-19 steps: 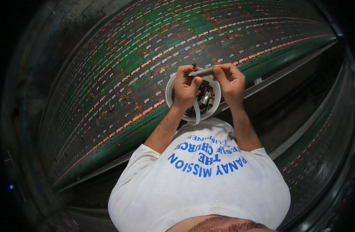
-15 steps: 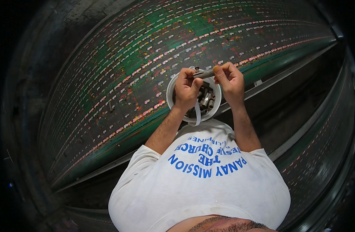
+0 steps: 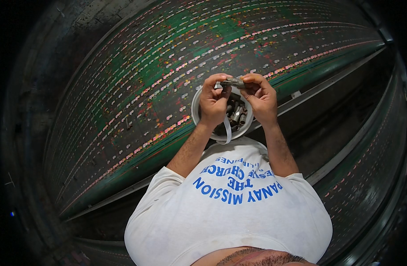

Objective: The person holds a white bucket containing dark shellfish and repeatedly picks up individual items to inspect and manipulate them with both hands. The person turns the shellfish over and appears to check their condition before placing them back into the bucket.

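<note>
Above a white bucket [image 3: 196, 110], my two hands hold a short, dark grey metal cylinder with a slotted or rough surface [image 3: 233, 83]. My left hand [image 3: 212, 103] pinches its left end, and the fingers of my right hand [image 3: 263, 101] close round its right end. The piece lies nearly level, across the bucket's far side. Inside the bucket are several metal tube-like pieces [image 3: 237, 115], some shiny and some dark. A white strap-like handle [image 3: 227, 129] hangs over the near rim. My hands partly hide the bucket's far side, and the fingers cover both ends of the piece.
Beyond the bucket stretches a long table [image 3: 137, 106] with a dark green and black top, covered in rows of small pink and white prints and colour specks. A pale metal rail [image 3: 301, 103] runs along its near edge. A similar printed surface [image 3: 367, 190] lies at the right.
My right hand has shifted left and inward, closer to my left hand. The metal piece has turned from slanting to nearly level, and its slotted side shows differently.
</note>
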Demonstrator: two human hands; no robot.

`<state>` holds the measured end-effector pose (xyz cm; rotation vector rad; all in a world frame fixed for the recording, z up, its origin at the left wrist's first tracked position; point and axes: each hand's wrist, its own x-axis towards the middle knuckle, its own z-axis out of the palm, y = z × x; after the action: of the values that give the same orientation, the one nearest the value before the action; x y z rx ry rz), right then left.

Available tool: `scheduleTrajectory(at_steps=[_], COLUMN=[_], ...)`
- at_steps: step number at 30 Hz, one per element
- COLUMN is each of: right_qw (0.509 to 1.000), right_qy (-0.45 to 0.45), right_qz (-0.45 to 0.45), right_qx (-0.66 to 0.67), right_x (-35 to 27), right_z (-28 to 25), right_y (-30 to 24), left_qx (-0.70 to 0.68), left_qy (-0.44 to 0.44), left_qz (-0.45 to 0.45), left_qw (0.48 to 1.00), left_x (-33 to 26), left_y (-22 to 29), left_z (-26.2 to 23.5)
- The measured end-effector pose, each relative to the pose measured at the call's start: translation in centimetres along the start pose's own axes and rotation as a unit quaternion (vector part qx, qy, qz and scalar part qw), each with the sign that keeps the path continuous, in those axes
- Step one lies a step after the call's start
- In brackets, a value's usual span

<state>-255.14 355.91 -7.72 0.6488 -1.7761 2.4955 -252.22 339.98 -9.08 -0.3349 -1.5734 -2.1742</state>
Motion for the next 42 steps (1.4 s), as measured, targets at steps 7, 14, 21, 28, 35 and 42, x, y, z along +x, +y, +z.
scheduleTrajectory(at_steps=[7, 14, 21, 28, 35, 42], right_qw=[1.0, 0.994, 0.995, 0.979, 0.936, 0.918], right_qy=[0.01, 0.028, 0.036, 0.184, 0.033, -0.009], right_qz=[0.001, 0.101, 0.097, 0.085, 0.259, 0.393], right_qx=[0.006, 0.01, 0.008, -0.002, -0.236, -0.053], right_x=[-0.2, -1.1, -0.7, 1.8, 7.6, 10.8], right_z=[0.1, -0.8, -0.5, -4.6, -6.9, -5.5], right_y=[0.0, 0.4, 0.3, 5.1, 16.0, 20.1], left_qx=[0.011, 0.058, 0.115, 0.138, 0.148, 0.149], left_qy=[-0.01, -0.006, 0.023, 0.065, 0.07, 0.038], left_qz=[0.027, -0.048, -0.02, -0.017, 0.006, -0.03], left_qw=[1.0, 0.997, 0.993, 0.988, 0.987, 0.988], left_x=[-0.2, -1.3, -0.6, -1.1, -0.7, -0.2], left_y=[-0.6, 0.2, 0.1, 0.5, 0.8, 1.4], left_z=[-0.4, -0.3, -0.2, -0.9, -0.8, -0.9])
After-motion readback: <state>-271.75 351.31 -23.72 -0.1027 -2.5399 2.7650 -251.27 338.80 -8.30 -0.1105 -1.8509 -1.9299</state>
